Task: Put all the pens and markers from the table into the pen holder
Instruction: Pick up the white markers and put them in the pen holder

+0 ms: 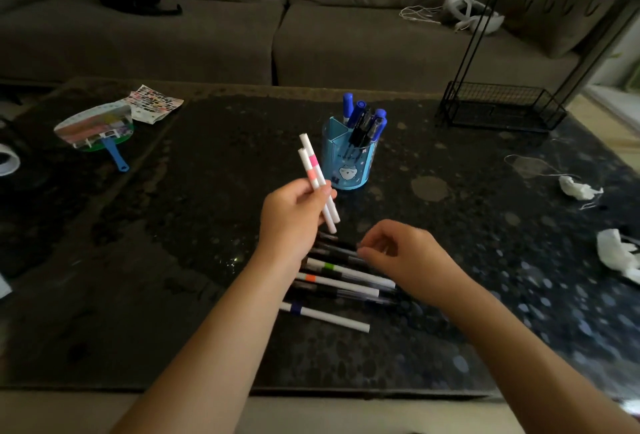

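My left hand (292, 214) holds two white markers (315, 170) with pink and salmon bands, tilted up above the table, just left of the blue pen holder (348, 163). The holder stands mid-table with several blue and black pens (363, 122) in it. My right hand (401, 253) hovers over a pile of pens and markers (341, 281) lying on the dark table, its fingertips pinched at the tip of a dark pen (341, 246). A white marker with a dark blue band (325, 316) lies nearest me.
A hand fan with a blue handle (95, 129) and a sticker sheet (154, 104) lie far left, a tape roll (7, 160) at the left edge. A black wire rack (502, 104) stands back right. Crumpled tissues (581, 189) lie at the right. A sofa (277, 18) is behind.
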